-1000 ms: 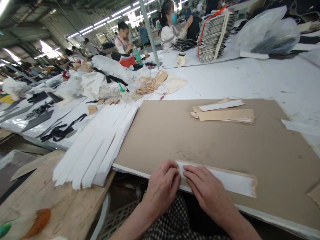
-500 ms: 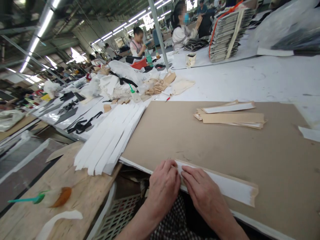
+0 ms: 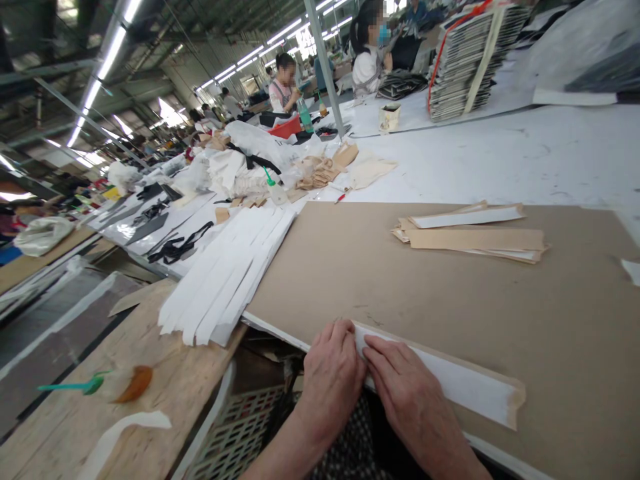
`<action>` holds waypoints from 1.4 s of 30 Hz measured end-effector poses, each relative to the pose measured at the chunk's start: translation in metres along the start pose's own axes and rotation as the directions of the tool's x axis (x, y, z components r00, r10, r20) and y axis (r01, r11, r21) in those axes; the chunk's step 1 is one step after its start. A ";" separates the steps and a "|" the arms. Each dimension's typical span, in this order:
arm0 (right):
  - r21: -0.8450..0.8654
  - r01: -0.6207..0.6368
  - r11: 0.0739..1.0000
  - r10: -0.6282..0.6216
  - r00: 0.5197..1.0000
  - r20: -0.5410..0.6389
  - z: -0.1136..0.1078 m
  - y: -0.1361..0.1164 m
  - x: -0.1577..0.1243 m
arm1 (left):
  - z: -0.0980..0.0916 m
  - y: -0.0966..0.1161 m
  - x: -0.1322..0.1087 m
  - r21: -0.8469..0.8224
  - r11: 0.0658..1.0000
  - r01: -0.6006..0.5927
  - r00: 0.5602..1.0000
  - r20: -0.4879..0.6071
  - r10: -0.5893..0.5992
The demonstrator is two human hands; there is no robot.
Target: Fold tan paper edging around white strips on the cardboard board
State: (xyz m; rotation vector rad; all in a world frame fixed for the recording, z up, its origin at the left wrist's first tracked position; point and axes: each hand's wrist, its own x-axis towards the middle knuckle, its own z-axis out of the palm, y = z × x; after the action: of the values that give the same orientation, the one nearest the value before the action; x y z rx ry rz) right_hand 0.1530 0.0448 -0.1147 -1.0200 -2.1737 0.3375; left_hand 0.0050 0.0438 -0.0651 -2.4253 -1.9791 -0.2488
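A tan strip with a white strip laid along it (image 3: pixel 475 385) lies at the near edge of the brown board (image 3: pixel 340 267). My left hand (image 3: pixel 334 367) is closed at the strip's left end, fingers curled and pressed together there. Close beside it, my right hand (image 3: pixel 407 377) presses its bunched fingertips on the white strip near the same end. Both thumbs are mostly hidden, as is the end of the strip under the fingers. Its right end, with ragged tan edges, lies uncovered on the board.
Stacked tan and white strips (image 3: pixel 475 239) lie farther back on the board. Loose white strips (image 3: pixel 220 280) fan out to the left. A bottle with a green nozzle (image 3: pixel 120 385) lies on the wooden board, near a white plastic basket (image 3: pixel 245 420). People work behind.
The view has shifted slightly, so the surroundings sit a little farther right. Both hands stay at the strip's left end with nearly the same grip.
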 end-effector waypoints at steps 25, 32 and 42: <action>0.024 -0.038 0.999 0.037 0.998 0.045 0.001 -0.001 0.000 | 0.005 -0.043 -0.027 -0.513 0.857 0.041 0.983 -0.133 -0.127; 0.020 -0.057 0.998 0.055 0.996 0.070 0.000 -0.001 -0.001 | 0.010 -0.044 -0.034 -0.385 0.910 -0.152 0.977 -0.201 0.078; -0.001 -0.030 1.000 0.030 0.999 0.025 0.002 -0.001 0.002 | 0.002 -0.049 -0.030 -0.079 0.943 -0.323 0.927 -0.226 0.298</action>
State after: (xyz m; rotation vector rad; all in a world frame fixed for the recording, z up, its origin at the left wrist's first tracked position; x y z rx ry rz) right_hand 0.1501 0.0452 -0.1148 -1.0552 -2.1830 0.3651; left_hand -0.0484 0.0248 -0.0755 -2.6062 -1.5073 -0.6010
